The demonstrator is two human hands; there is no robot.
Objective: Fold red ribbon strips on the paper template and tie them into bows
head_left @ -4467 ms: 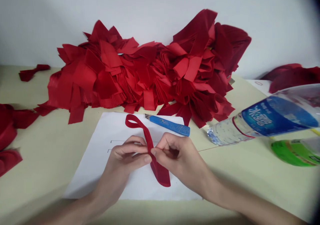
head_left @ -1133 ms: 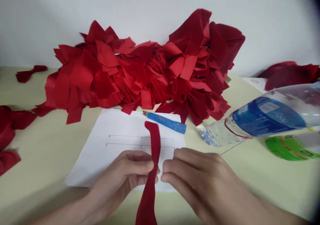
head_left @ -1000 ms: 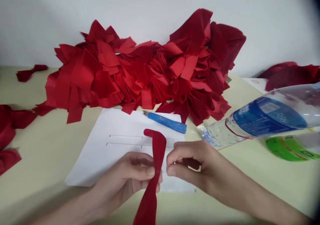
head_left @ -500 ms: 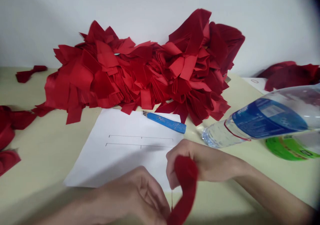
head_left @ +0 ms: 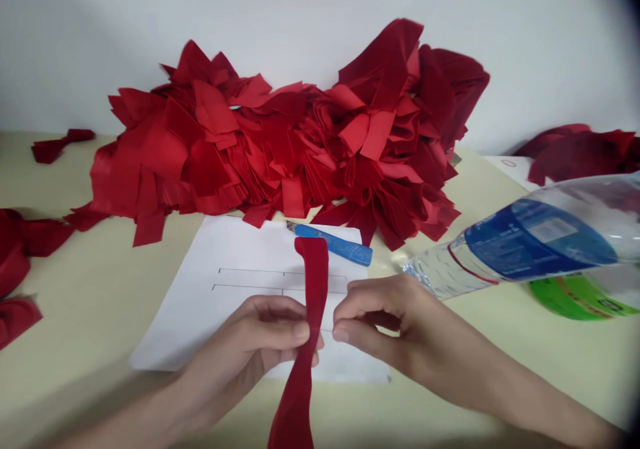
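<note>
My left hand (head_left: pixel 255 349) is closed, pinching the waist of a red fabric strip (head_left: pixel 313 269) between thumb and forefinger. The strip stands up over a white paper sheet (head_left: pixel 225 302) with ruled lines, and its lower end hangs toward me. Just right of the strip, my right hand (head_left: pixel 385 329) has thumb and forefinger curled into a pinch. Its fingertips sit right beside the pinched waist, and I cannot make out what they hold.
A big pile of red fabric strips (head_left: pixel 280 149) fills the back of the table. A blue utility knife (head_left: pixel 335 246) lies on the paper's far edge. A tilted water bottle (head_left: pixel 530 242) and a green tape roll (head_left: pixel 580 299) are right; red scraps (head_left: pixel 20 249) lie left.
Half a second ago both hands were low and close with the strip bunched at the right hand. Now the strip stands upright over the paper, pinched at its waist by my left hand.
</note>
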